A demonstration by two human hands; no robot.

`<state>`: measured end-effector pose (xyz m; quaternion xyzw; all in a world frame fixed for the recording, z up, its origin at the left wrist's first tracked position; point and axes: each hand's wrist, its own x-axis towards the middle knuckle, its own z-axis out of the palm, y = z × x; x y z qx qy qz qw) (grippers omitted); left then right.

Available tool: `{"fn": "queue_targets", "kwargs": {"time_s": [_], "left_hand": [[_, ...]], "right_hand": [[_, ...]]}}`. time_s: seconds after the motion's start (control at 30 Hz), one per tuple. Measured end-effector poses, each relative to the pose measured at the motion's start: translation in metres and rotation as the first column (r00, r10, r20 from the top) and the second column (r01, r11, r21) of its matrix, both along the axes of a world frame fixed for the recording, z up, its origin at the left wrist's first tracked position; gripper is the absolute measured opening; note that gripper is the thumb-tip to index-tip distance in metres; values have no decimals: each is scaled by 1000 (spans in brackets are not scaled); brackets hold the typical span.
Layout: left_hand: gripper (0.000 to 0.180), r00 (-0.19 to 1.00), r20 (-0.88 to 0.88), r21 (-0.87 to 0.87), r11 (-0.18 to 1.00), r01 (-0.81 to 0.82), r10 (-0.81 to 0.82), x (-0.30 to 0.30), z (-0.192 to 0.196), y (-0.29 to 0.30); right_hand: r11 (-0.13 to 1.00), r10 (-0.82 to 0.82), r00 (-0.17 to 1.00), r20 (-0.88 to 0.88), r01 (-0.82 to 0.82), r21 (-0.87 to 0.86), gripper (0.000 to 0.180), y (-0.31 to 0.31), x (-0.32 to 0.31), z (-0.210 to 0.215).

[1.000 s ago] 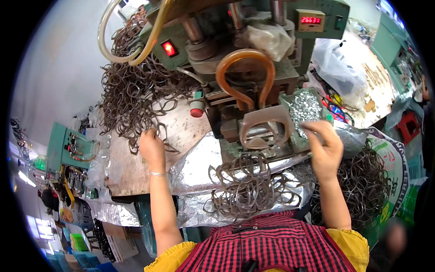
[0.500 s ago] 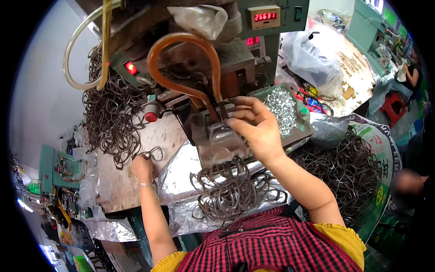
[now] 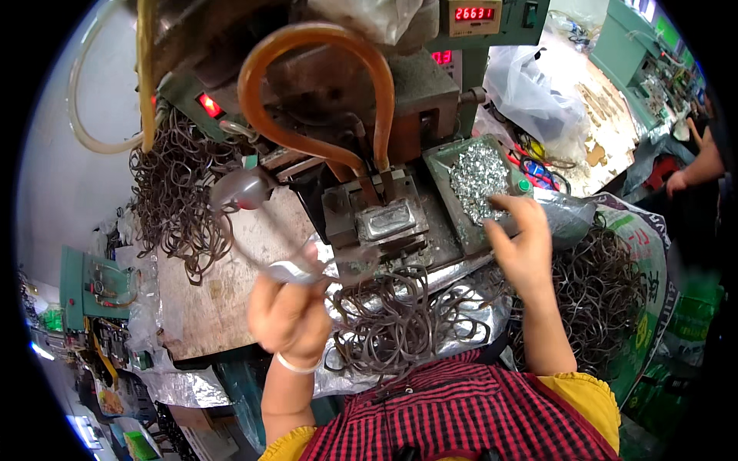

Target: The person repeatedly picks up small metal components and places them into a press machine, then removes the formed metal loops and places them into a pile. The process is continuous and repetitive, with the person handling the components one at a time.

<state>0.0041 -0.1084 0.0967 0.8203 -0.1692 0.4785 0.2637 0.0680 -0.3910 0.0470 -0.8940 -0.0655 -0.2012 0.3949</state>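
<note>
Head view shows the metal ring [image 3: 288, 257] pinched in the left hand [image 3: 290, 311], fingers closed on it just left of the press block [image 3: 388, 221] and blurred by motion, apparently held at the rim so it can be fed flat toward the block. Right of the block, the right hand [image 3: 523, 246] hovers with fingers loosely spread over the green tray [image 3: 453, 207] of small silvery parts [image 3: 478, 175], gripping nothing I can make out. Below the block a tangle of dark rings [image 3: 400, 323] lies on foil, close to both hands for easy picking. Above the block an orange hose [image 3: 307, 77] loops from the machine; left of it the wooden counter [image 3: 207, 307] carries another ring heap [image 3: 181, 192].
</note>
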Motion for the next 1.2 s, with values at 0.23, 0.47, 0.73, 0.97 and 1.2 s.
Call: {"fn": "queue_targets", "kwargs": {"time_s": [0.23, 0.47, 0.73, 0.97, 1.2], "left_hand": [[27, 980, 17, 249, 950, 190, -201, 34, -7, -29], [49, 955, 123, 242, 941, 234, -270, 45, -33, -24], [49, 953, 78, 206, 940, 273, -294, 44, -33, -26], [53, 945, 52, 229, 925, 303, -322, 47, -29, -21], [31, 970, -56, 20, 971, 239, -238, 17, -26, -27]], "right_hand": [[934, -204, 969, 137, 234, -271, 22, -3, 19, -54], [977, -78, 957, 280, 129, -170, 12, 0, 62, -40], [997, -71, 959, 274, 67, 24, 8, -7, 71, -15], [970, 124, 942, 312, -48, -240, 11, 10, 65, -45], [903, 165, 969, 183, -74, -423, 23, 15, 98, -37]]}}
